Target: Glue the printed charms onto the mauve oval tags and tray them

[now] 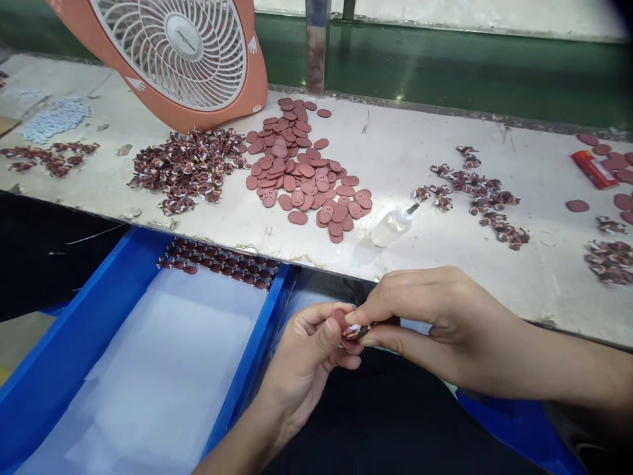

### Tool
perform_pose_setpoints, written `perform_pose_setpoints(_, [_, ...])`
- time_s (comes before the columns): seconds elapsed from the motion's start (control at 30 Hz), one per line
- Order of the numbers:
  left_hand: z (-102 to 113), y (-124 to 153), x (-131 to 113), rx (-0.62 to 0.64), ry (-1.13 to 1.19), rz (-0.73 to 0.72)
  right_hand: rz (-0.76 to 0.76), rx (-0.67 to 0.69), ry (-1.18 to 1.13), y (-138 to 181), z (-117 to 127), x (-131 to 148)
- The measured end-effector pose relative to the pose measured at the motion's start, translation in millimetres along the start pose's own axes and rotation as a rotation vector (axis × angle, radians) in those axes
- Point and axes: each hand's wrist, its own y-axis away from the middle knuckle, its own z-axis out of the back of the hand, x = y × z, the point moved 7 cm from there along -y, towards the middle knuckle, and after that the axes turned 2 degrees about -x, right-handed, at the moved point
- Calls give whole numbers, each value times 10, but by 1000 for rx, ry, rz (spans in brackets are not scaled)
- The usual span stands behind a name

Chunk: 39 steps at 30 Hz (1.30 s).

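In front of me, just below the bench edge, my left hand (316,340) is closed on a reddish-brown oval disc (340,318). My right hand (425,316) pinches a small dark brown and white figurine (355,331) against that disc; fingers hide part of both. A pile of the same oval discs (306,175) lies on the bench behind my hands. Beside it, a clear squeeze bottle (393,226) with a dark thin tip lies tilted. More figurines are heaped left of the discs (185,168), and a smaller group (477,191) is scattered to the right.
An orange fan (217,115) leans at the back left. Below the bench, a blue tray (59,359) has white sheets and rows of figurines on discs (222,260). At the right are a red packet (593,169) and more discs. Pale blue pieces (57,119) lie far left.
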Motion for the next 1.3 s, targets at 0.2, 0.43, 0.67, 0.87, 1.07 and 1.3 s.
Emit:
perform_pose_setpoints(0.2, [-28, 13, -11, 18, 24, -4, -7, -1, 2, -2, -13, 20])
perform_pose_setpoints(0.43, [-10, 4, 2, 10, 60, -2, 14, -7, 19, -13, -34, 12])
perform_pose_setpoints(0.67, [3, -25, 22, 18, 94, -1, 28, -10, 59, -32, -46, 12])
perform_pose_setpoints(0.87, [8, -40, 5, 28, 120, -17, 68, -20, 37, -75, -30, 75])
perform_pose_setpoints(1.07, [14, -45, -6, 64, 104, -10, 62, -3, 55, -88, -27, 75])
perform_pose_setpoints(1.3, [8, -70, -42, 151, 61, -17, 74, -6, 19, -106, -36, 134])
